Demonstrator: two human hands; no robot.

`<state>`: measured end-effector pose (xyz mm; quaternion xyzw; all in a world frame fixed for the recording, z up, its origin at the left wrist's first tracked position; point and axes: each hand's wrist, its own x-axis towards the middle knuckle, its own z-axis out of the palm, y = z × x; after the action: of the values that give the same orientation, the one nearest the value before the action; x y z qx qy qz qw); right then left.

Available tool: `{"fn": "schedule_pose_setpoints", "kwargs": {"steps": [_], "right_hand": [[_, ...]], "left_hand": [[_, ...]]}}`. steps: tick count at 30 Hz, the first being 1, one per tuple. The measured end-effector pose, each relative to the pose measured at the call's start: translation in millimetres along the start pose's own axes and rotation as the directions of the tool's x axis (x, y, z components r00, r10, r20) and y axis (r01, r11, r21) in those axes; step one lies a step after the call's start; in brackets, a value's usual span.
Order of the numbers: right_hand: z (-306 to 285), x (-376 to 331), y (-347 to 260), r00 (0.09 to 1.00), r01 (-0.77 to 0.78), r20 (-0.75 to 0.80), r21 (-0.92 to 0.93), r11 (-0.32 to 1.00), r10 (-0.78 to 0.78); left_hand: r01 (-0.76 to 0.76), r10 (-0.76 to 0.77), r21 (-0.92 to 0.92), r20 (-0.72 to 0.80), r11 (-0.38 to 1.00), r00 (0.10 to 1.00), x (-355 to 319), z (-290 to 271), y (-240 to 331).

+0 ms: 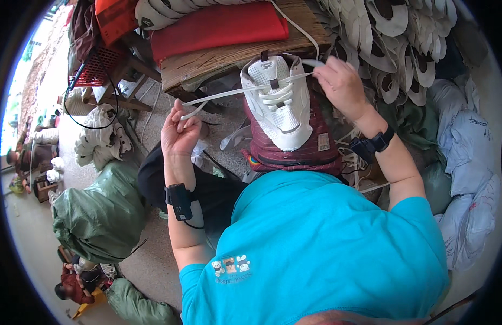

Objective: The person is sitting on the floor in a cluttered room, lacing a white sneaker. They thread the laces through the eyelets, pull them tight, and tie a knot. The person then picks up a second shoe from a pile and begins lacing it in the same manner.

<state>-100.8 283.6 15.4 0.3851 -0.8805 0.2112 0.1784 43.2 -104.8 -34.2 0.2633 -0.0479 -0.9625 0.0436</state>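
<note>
A white shoe upper (286, 116) with a pale toe lies on a dark red striped cloth (294, 154) across my lap, its toe toward me. White shoelace (224, 94) runs through its lower eyelets, and the two ends stretch out to either side. At the left, my left hand (180, 130) has its fingers curled round one lace end, pulled away from the upper. My right hand (342, 86) pinches the other end just right of the collar. Some fingertips of this hand are hidden.
A wooden bench (207, 76) with a red cloth roll (224, 32) stands ahead. Many white shoe pieces (392, 49) hang at the right, above white sacks (473, 157). Green sacks (102, 211) lie on the floor at left, where other people (80, 284) sit farther off.
</note>
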Motion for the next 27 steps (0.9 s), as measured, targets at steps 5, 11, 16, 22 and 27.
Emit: {"fn": "schedule_pose_setpoints", "kwargs": {"steps": [5,11,16,22,27], "right_hand": [[9,-32,29,0.686,-0.727,0.363,0.373,0.577,0.630],[3,-58,94,0.545,-0.153,0.357,0.932,-0.329,0.758],[-19,-103,198,0.404,0.019,0.342,0.924,-0.382,0.848],[-24,-111,169,0.227,-0.399,0.128,0.917,-0.028,0.965],[-7,-42,35,0.611,-0.614,0.355,0.776,0.141,0.708]], "left_hand": [[-0.154,0.163,0.055,-0.276,0.987,0.947,0,-32,29],[-0.322,0.301,-0.046,-0.251,0.946,0.920,-3,-51,77],[-0.399,0.412,-0.107,0.156,0.911,0.898,-17,-85,142],[-0.459,0.448,0.385,0.124,0.800,0.885,-17,-53,77],[-0.435,0.388,0.725,0.246,0.535,0.888,-15,25,-52]]}}
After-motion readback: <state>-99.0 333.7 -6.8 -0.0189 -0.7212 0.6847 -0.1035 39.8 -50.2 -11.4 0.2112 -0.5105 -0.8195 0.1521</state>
